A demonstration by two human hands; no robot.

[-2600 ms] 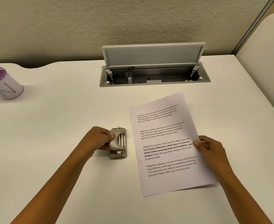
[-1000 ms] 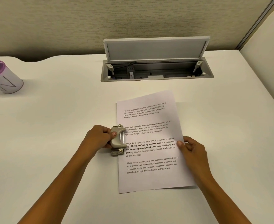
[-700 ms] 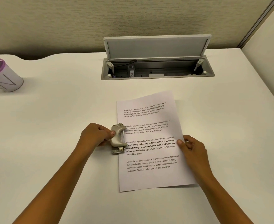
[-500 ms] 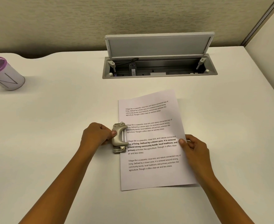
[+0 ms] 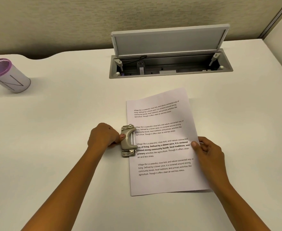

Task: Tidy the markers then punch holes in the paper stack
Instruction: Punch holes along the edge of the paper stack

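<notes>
1. Two hands are at work on the pale desk top (image 5: 57,130). My left hand (image 5: 103,135) is curled around the back of the small grey metal hole punch (image 5: 128,141), thumb on its lever, holding it; my right hand (image 5: 208,151) pinches the right edge of the white printed paper stack (image 5: 163,147), thumb on top, fingers tucked under.

2. From where I sit, the paper stack lies at about 12 o'clock, just ahead of both hands. Its long axis runs roughly from 6 toward 12, leaning slightly toward 1.

3. What the next move turns on: the punch sits at 9 o'clock of the stack, its long axis parallel to the paper's left edge, at about mid-height. The left margin looks slid into the punch's mouth, though I cannot tell how deep it sits.

4. My left hand is the one on the punch, so I judge the press falls to it, while my right steadies the sheets from 3 o'clock so they do not skew.

5. A white cylindrical cup with a purple mesh rim (image 5: 7,75) stands well apart at 10 o'clock; I cannot see any markers in it. An open grey cable tray (image 5: 170,64) is set into the desk at 12 o'clock.
</notes>
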